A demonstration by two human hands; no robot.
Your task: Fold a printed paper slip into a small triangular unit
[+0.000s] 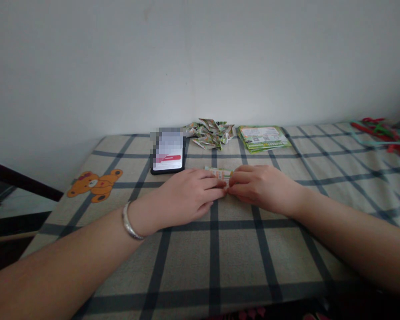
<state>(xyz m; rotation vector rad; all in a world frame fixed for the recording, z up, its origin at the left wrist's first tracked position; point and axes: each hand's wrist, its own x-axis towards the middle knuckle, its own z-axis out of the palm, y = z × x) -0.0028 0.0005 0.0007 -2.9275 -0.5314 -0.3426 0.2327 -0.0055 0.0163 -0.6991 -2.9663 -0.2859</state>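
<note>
A small green, white and orange printed leaflet [218, 173] lies at the middle of the table, largely hidden under my fingers. My left hand [190, 193], with a silver bangle at its wrist, presses the leaflet from the left. From the right, my right hand [256, 184] grips it with bent fingers close together. The fingertips of both hands nearly meet over its near edge. Just beyond them, a heap of folded, pointed paper pieces [210, 133] in similar print rests by the wall. To its right is a stack of flat printed leaflets [265, 138].
A black-edged phone [167, 151] with a lit, partly blurred screen lies left of the folded heap. The checked tablecloth [186, 262] bears a bear picture [95, 184] at left. Red and pale green strands [390, 138] lie at far right. A white wall [200, 58] closes off the back.
</note>
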